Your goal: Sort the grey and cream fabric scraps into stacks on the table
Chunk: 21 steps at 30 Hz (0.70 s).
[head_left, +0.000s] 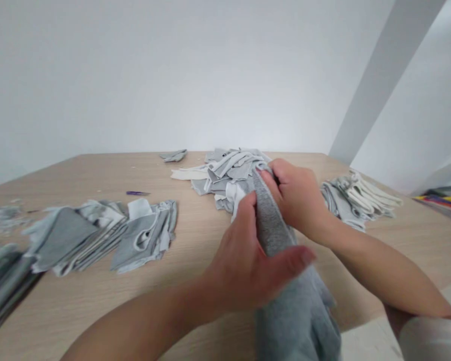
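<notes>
A long piece of grey knit fabric [276, 235] hangs in front of me, its upper end raised and its lower part falling toward the near table edge. My right hand [295, 193] is closed around its top edge, the fingers curled into the cloth. My left hand [244, 260] is at the fabric's left side; its thumb stretches across the front, and the other fingers are partly hidden behind the cloth. Beyond both hands lies a loose heap of grey and white fabric scraps [233, 168].
On the wooden table [195, 240], stacked grey fabric pieces [146, 235] and folded ones [67, 235] lie left. A purple slim tool [137, 193] lies behind them. Pale bundled strips [361, 198] lie right, with colourful cloth [445, 200] farther right. A white wall [210, 75] stands behind.
</notes>
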### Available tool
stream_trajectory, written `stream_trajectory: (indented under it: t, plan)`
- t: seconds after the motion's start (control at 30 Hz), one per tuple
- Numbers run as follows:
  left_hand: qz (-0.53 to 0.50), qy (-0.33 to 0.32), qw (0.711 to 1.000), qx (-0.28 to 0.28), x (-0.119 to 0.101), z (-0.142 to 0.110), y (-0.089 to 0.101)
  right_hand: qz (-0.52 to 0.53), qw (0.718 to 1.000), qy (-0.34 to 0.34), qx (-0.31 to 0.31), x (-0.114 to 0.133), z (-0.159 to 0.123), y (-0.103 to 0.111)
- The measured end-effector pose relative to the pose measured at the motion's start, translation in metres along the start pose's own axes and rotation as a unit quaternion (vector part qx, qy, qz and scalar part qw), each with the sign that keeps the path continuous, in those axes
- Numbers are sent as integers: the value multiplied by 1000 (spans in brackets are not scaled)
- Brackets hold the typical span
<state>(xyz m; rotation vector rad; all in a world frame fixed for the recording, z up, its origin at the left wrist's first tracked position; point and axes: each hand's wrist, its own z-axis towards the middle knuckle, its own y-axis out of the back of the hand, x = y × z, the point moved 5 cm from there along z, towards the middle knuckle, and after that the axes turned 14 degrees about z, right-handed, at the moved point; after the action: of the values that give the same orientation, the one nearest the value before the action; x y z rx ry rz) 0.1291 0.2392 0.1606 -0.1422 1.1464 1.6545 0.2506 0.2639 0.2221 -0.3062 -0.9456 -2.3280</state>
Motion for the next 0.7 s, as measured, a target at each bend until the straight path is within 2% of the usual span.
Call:
stream_trajectory:
  t: [0.1,0.23,0.33,0.47,0.6,0.7]
  plan:
    - [60,43,994,-74,1,21,18,-44,996,61,45,17,17,-4]
    - [244,57,965,-78,26,45,40,-93,986,96,95,10,30,-4]
    - [342,57,932,-106,48,62,65,-144,977,90,130,-5,34,3]
    - [417,68,885,-194,64,77,98,-217,959,65,171,-14,31,11]
    - [461,20,850,-253,57,80,110,-241,951,51,186,-16,32,15]
    - [473,-63,842,-251,50,74,110,-225,965,33,134,-25,41,28]
